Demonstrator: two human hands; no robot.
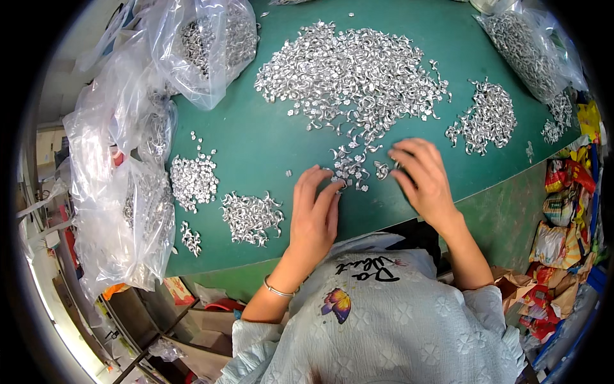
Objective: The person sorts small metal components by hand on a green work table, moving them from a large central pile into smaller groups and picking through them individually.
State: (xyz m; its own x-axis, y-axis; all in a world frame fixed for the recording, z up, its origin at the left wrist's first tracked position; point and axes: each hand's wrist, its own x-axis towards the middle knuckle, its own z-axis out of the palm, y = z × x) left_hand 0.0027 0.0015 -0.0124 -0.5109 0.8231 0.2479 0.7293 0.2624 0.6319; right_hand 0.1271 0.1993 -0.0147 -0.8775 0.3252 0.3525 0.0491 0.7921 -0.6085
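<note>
A small cluster of silver metal pieces (350,168), some curved and some flower-shaped, lies between my hands on the green table. My left hand (312,210) is at its left edge, fingers bent and thumb drawn in, with a small piece at the fingertips. On the other side my right hand (422,179) has thumb and fingers apart. A few curved metal pieces (382,169) lie beside its fingertips. Beyond the hands spreads a large mixed heap of silver pieces (352,73), trailing down into the cluster.
Left of my hands are a pile of flower-shaped pieces (194,182), a pile of curved pieces (252,218) and a tiny pile (190,239). Another pile (485,118) lies right. Clear plastic bags of metal pieces (204,51) stand left, and another bag (527,54) far right.
</note>
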